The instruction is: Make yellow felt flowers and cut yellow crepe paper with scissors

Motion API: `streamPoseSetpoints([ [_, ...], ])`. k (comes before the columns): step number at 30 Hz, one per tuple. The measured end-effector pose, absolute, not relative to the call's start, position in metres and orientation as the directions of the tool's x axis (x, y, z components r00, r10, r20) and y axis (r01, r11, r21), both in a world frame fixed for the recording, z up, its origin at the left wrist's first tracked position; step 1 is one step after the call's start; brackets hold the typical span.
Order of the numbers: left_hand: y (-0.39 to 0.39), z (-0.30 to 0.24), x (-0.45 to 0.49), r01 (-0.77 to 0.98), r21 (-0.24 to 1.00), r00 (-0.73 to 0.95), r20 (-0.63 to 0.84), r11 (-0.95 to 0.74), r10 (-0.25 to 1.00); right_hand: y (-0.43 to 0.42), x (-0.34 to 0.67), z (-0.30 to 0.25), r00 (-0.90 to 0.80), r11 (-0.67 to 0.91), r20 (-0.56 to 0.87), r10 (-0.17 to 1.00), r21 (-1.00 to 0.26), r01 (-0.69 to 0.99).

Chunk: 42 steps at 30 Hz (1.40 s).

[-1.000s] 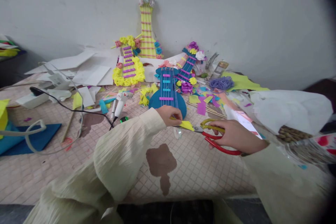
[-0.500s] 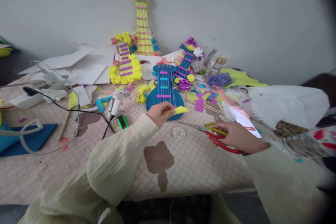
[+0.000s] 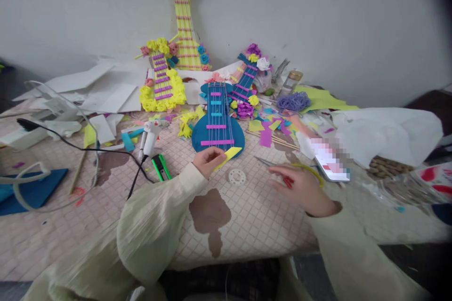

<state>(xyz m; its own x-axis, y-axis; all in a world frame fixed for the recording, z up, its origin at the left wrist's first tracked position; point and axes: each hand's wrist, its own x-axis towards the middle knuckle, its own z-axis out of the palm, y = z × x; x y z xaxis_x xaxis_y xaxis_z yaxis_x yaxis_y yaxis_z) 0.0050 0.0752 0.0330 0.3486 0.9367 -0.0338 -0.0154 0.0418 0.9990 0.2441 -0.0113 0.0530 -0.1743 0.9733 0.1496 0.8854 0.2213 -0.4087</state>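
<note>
Yellow paper strip, pinched between the thumb and fingers of the left hand, in front of the lower right edge of a blue model guitar; contact between strip and guitar cannot be judged. The strip's free end is slanted and points right. To its right, the right hand lies over the handles of the scissors; whether its fingers grip them cannot be told. State of the work: the blue guitar already carries strings and crossbars; the strip appears trimmed but remains loose, attached to nothing visible. By comparison, a smaller yellow guitar, farther back, has ruffled paper around its body, whereas the blue body's front rim has none, which suggests a less finished piece. A glue gun and a green-and-black cutter lie at left on the table.
</note>
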Motion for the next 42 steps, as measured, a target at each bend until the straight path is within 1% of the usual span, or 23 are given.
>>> streamPoseSetpoints([
  [2, 0.073, 0.030, 0.005, -0.033, 0.997, 0.356, -0.048, 0.064, 0.933, -0.006, 0.226, 0.044, -0.240, 0.276, 0.137, 0.961, -0.435, 0.857],
  [5, 0.069, 0.024, 0.008, -0.054, 0.986, 0.386, -0.126, 0.158, 0.914, 0.002, 0.210, 0.029, -0.292, 0.321, 0.134, 0.947, -0.426, 0.846],
  [8, 0.065, 0.019, 0.011, -0.084, 0.962, 0.429, -0.201, 0.261, 0.881, 0.008, 0.202, 0.017, -0.269, 0.301, 0.134, 0.954, -0.412, 0.860],
  [11, 0.063, 0.016, 0.014, -0.112, 0.941, 0.456, -0.236, 0.319, 0.858, 0.012, 0.196, 0.014, -0.233, 0.274, 0.148, 0.961, -0.423, 0.864],
  [13, 0.063, 0.017, 0.014, -0.114, 0.936, 0.461, -0.247, 0.333, 0.852, 0.014, 0.193, 0.017, -0.224, 0.279, 0.172, 0.959, -0.451, 0.848],
  [15, 0.064, 0.018, 0.013, -0.156, 0.920, 0.452, -0.257, 0.360, 0.854, 0.016, 0.189, 0.024, -0.222, 0.300, 0.210, 0.952, -0.503, 0.811],
  [17, 0.066, 0.020, 0.011, -0.235, 0.878, 0.440, -0.287, 0.417, 0.851, 0.017, 0.185, 0.035, -0.224, 0.336, 0.262, 0.939, -0.555, 0.761],
  [20, 0.069, 0.023, 0.006, -0.326, 0.791, 0.462, -0.344, 0.517, 0.817, 0.019, 0.179, 0.054, -0.227, 0.390, 0.334, 0.915, -0.585, 0.711],
  [23, 0.071, 0.027, 0.002, -0.361, 0.697, 0.550, -0.377, 0.619, 0.745, 0.020, 0.173, 0.068, -0.228, 0.428, 0.379, 0.897, -0.612, 0.665],
  [26, 0.071, 0.031, -0.002, -0.362, 0.621, 0.603, -0.412, 0.695, 0.683, 0.021, 0.170, 0.074, -0.221, 0.432, 0.381, 0.898, -0.661, 0.613],
  [30, 0.071, 0.032, -0.004, -0.368, 0.586, 0.597, -0.445, 0.722, 0.667, 0.020, 0.169, 0.075, -0.182, 0.403, 0.366, 0.913, -0.729, 0.553],
  [33, 0.072, 0.030, -0.003, -0.365, 0.600, 0.587, -0.445, 0.712, 0.676, 0.019, 0.169, 0.076, -0.155, 0.380, 0.352, 0.923, -0.773, 0.508],
  [38, 0.072, 0.027, 0.001, -0.402, 0.634, 0.581, -0.381, 0.661, 0.719, 0.023, 0.168, 0.074, -0.097, 0.313, 0.301, 0.949, -0.848, 0.427],
  [42, 0.071, 0.029, 0.002, -0.417, 0.645, 0.600, -0.334, 0.640, 0.727, 0.024, 0.165, 0.070, -0.091, 0.304, 0.294, 0.951, -0.847, 0.435],
])
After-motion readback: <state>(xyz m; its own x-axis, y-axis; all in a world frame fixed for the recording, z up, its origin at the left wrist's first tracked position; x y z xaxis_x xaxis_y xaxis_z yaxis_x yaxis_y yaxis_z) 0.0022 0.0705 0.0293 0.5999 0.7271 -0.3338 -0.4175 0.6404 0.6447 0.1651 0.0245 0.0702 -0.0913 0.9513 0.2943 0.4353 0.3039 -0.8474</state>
